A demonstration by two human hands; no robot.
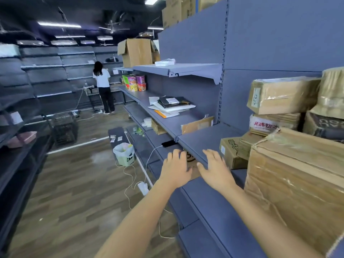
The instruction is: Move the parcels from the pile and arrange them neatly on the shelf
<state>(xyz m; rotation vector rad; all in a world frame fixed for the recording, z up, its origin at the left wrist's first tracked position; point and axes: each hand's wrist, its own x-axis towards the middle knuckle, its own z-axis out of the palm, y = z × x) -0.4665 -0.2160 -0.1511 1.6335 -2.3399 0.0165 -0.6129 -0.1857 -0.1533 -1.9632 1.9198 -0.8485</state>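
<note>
Parcel point(192, 165) between left hand point(175, 169) and right hand point(216, 171) (fingers straight, touching it).

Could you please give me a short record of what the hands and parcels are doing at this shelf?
Hands: left hand and right hand, fingers straight, touching one parcel
Parcel: small brown cardboard parcel with black marking, partly under grey metal shelf board
To its right: stacked brown taped cardboard boxes
Farther along: pile of flat white and black mailers; colourful instant noodle cups
</note>
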